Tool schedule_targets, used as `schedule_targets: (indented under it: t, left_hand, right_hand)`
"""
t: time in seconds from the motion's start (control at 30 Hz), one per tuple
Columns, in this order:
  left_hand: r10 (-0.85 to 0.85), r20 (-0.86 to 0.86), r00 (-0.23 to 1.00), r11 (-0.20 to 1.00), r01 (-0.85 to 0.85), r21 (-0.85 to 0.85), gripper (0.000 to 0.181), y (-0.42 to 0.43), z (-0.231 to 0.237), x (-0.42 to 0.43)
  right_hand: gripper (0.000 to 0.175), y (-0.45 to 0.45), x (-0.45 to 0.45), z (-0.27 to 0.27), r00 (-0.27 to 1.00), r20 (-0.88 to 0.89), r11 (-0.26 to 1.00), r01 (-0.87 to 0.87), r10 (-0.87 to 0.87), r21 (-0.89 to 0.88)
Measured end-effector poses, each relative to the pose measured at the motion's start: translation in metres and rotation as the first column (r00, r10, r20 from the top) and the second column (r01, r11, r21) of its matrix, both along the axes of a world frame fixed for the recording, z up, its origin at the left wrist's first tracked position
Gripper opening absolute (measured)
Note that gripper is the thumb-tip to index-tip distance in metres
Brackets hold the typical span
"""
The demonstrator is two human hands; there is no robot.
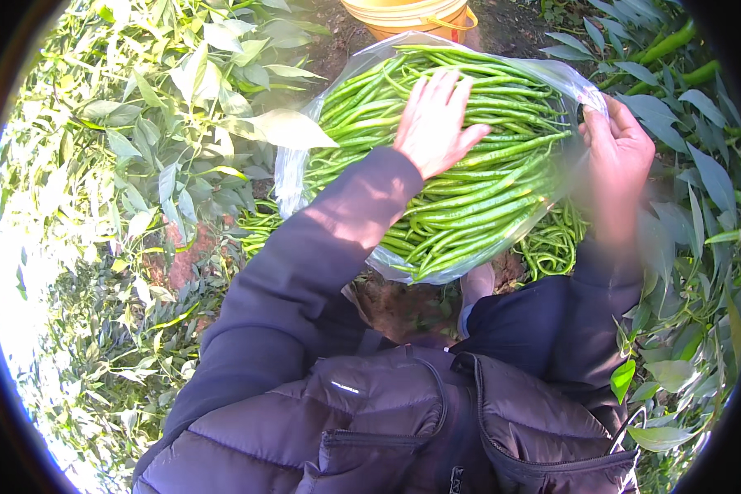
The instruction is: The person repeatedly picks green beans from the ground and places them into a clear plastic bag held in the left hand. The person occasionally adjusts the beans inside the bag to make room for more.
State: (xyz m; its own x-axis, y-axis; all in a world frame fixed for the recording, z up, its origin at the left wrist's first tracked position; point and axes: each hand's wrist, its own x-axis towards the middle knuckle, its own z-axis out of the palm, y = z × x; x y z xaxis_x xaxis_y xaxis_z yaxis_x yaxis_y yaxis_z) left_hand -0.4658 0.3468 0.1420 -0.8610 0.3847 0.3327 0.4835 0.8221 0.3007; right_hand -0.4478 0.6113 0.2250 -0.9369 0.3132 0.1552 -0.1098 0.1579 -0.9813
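Observation:
A clear plastic bag [293, 176], its mouth spread wide, is full of long green chili peppers [488, 191] lying mostly side by side. My left hand [437, 123] rests flat on top of the peppers, fingers apart and holding nothing. At the right, my right hand [620, 139] pinches the bag's gathered rim between thumb and fingers. The bag's lower part is hidden beneath the peppers and the rim.
Beyond the bag stands a yellow bucket [407, 15] with a handle. Loose green peppers lie on the ground at the right [552, 241] and left [259, 228] of the bag. Leafy pepper plants [191, 123] crowd both sides; one shoe [478, 281] shows below the bag.

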Motion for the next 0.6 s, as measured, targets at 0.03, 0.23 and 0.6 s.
schedule_targets:
  t: [0.03, 0.23, 0.6]
  left_hand:
    - [0.025, -0.056, 0.998, 0.999, -0.026, -0.021, 0.073, -0.008, 0.002, 0.012]
    - [0.212, 0.240, 0.947, 0.977, -0.198, -0.083, 0.039, -0.032, 0.013, 0.028]
    - [0.277, 0.589, 0.759, 0.921, -0.384, 0.062, 0.040, -0.018, 0.019, -0.011]
  right_hand:
    - [0.027, 0.000, 0.000, -0.001, 1.000, 0.005, 1.000, 0.009, -0.008, -0.015]
    - [0.027, -0.002, -0.002, -0.006, 1.000, -0.019, 0.999, -0.015, 0.014, -0.041]
    - [0.028, -0.003, -0.002, -0.007, 1.000, -0.015, 1.000, -0.013, 0.013, -0.013]
